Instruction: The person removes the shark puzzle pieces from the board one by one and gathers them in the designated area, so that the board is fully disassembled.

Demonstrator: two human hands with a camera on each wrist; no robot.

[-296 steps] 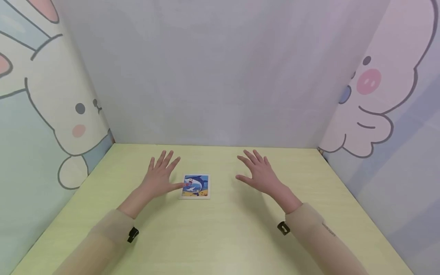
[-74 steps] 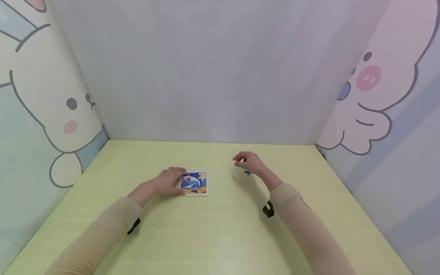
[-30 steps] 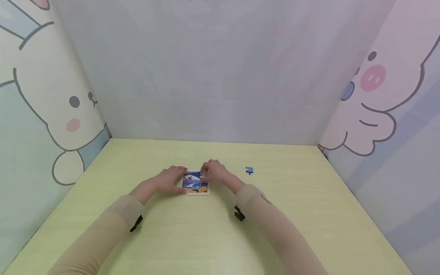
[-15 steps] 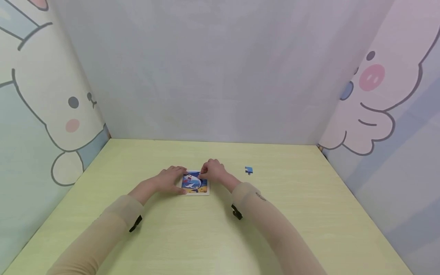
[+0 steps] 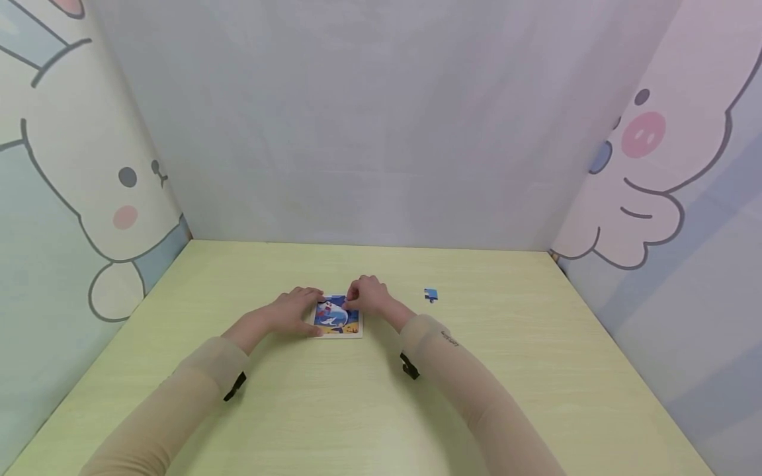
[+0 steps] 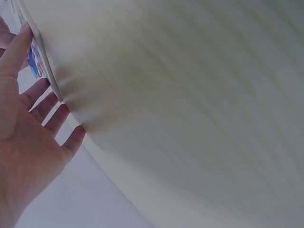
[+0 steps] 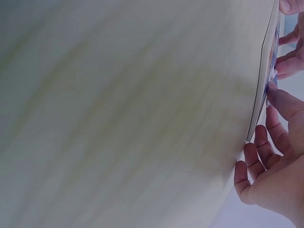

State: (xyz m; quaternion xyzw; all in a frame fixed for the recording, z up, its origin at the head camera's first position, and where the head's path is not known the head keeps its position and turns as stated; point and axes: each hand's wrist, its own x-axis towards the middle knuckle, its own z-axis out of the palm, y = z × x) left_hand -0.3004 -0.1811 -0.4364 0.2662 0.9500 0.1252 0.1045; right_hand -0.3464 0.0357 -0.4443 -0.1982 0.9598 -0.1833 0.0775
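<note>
I'm midway through taking the puzzle (image 5: 337, 317) apart, judging by the loose blue piece (image 5: 431, 295) lying well off to the right on the tabletop (image 5: 381, 410). My left hand (image 5: 293, 309) lies flat against the board's left edge, fingers straight, steadying it. My right hand (image 5: 366, 295) curls over the upper right corner, fingertips seemingly pinching a piece there, though the view is too small to be sure. Next I need a clean lift of that piece without dragging the board.
</note>
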